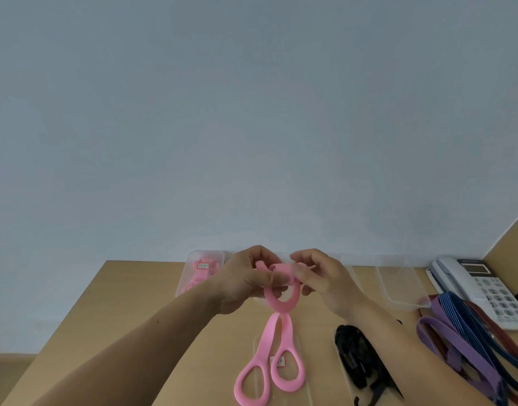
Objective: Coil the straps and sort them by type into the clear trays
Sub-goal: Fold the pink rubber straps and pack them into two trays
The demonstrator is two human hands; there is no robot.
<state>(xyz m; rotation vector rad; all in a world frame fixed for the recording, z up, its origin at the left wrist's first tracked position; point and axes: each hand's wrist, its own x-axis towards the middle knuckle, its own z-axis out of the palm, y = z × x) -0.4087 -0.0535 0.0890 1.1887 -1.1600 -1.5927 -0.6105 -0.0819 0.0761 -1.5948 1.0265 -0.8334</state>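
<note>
Both hands hold one pink looped strap above the table. My left hand grips its rolled upper end, and my right hand pinches the same roll from the other side. The strap's lower loops hang down to the tabletop. A clear tray at the back left holds pink straps. Another clear tray stands at the back right. A third tray behind my hands is mostly hidden.
Black straps lie in a clear tray near the front. Purple, blue and red straps pile at the right. A white desk phone sits at the back right corner. The wooden table meets a pale wall.
</note>
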